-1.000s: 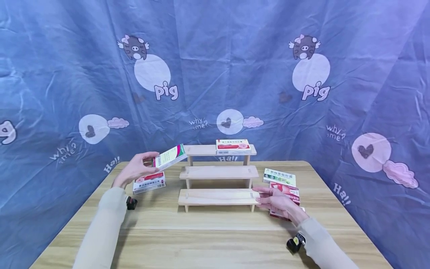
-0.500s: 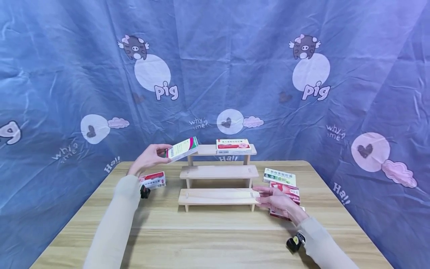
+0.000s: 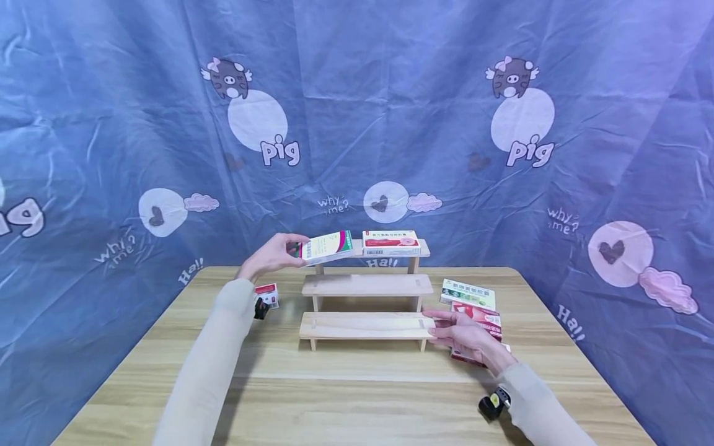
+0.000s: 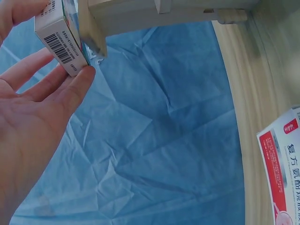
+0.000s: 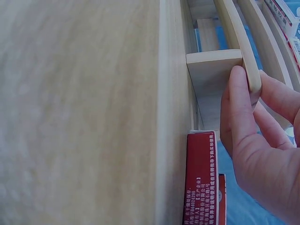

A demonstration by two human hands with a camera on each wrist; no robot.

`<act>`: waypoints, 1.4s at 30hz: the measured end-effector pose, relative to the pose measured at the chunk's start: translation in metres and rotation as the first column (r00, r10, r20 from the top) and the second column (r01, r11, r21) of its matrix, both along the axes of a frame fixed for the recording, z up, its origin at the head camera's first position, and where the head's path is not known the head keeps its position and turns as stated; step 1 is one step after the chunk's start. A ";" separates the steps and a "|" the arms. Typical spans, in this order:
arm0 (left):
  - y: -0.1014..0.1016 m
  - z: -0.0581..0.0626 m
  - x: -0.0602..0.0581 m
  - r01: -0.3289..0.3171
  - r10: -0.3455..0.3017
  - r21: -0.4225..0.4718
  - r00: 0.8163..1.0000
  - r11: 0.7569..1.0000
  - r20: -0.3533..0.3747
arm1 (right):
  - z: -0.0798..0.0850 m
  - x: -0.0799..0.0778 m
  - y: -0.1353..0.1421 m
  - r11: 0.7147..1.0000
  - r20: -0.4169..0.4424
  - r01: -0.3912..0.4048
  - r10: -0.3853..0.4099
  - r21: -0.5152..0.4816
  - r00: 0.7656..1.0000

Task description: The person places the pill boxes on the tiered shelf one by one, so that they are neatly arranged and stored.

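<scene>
My left hand (image 3: 277, 253) pinches a white, green and magenta medicine box (image 3: 328, 245) at its left end. The box lies over the left part of the top step of a three-step wooden stand (image 3: 367, 285), slightly tilted. In the left wrist view, the end of the medicine box (image 4: 60, 40) shows a barcode, right at the step's edge. At the lowest step's right end, my right hand (image 3: 468, 337) grips the board; in the right wrist view the thumb and fingers (image 5: 241, 108) lie on either side of it. A red-and-white medicine box (image 3: 391, 243) rests on the top step's right part.
Left of the stand, another red-and-white box (image 3: 268, 295) lies on the wooden table (image 3: 346, 396), partly behind the left forearm. To the right are a green-and-white box (image 3: 467, 293) and red boxes (image 3: 481, 317), partly hidden by the right hand. A blue curtain (image 3: 334, 124) hangs behind.
My left hand has carried the green-and-magenta medicine box rightward and slightly up, from beside the stand to over the top step. The right hand keeps its grip on the lowest step.
</scene>
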State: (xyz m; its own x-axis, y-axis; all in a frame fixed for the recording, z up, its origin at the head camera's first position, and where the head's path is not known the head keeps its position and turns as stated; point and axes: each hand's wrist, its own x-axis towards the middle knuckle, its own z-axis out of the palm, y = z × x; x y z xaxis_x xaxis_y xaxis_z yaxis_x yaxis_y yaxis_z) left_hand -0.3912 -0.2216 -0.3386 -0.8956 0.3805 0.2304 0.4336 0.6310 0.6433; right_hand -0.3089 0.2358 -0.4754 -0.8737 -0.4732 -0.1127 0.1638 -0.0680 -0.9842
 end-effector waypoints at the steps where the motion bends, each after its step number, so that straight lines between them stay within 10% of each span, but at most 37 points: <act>1: 0.002 0.001 -0.001 0.003 -0.003 -0.004 1.000 1.000 0.006 | 0.000 0.000 0.000 1.000 0.001 0.002 -0.002 0.000 1.000; 42: 0.025 0.010 -0.024 0.060 -0.078 0.093 0.976 0.994 0.204 | -0.001 0.000 0.000 0.999 0.038 0.022 -0.021 -0.023 0.999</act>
State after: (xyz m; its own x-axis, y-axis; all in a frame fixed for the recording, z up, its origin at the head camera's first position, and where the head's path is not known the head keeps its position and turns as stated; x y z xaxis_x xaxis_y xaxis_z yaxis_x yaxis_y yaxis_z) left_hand -0.4149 -0.1962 -0.3282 -0.8994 0.4303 0.0768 0.3259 0.5430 0.7739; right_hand -0.3087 0.2355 -0.4762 -0.8791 -0.4572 -0.1348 0.1989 -0.0948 -0.9754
